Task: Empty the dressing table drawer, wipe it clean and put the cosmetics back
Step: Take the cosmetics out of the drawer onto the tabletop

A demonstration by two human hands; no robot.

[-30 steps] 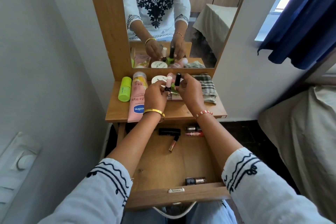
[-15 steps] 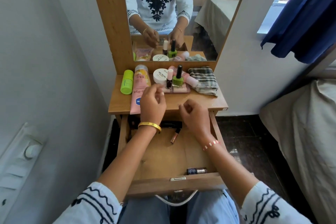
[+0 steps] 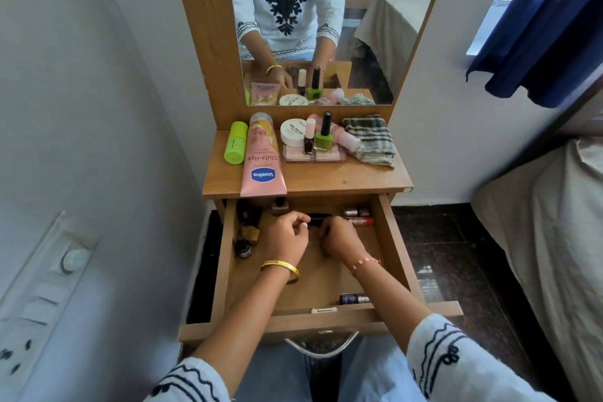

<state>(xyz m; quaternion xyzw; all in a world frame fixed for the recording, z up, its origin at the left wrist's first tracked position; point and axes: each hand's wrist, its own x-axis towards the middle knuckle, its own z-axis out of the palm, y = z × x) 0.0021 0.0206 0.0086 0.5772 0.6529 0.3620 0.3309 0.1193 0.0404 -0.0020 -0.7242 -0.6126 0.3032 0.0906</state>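
Note:
The wooden drawer (image 3: pixel 389 240) stands pulled out under the dressing table top (image 3: pixel 342 178). Both my hands are inside it, near the back. My left hand (image 3: pixel 287 237) pinches the left end of a black case (image 3: pixel 319 218). Curled fingers of my right hand (image 3: pixel 339 238) sit at the case's right end and hide whatever lies under them. A red lip tube (image 3: pixel 361 222) and a silver tube (image 3: pixel 355 211) lie behind the right hand. Small dark bottles (image 3: pixel 244 250) stand along the left wall, and a dark tube (image 3: pixel 355 298) lies at the front.
The top holds a green bottle (image 3: pixel 235 147), a pink Vaseline tube (image 3: pixel 262 161), a white jar (image 3: pixel 293 132), two nail polishes (image 3: pixel 324 137) standing on a pink palette (image 3: pixel 329 157), and a folded checked cloth (image 3: pixel 370 140). A wall switchboard (image 3: pixel 49 287) is left, a bed (image 3: pixel 538 238) right.
Both hands let go of the two nail polishes on the palette, drew back from the top and went down into the drawer to the black case.

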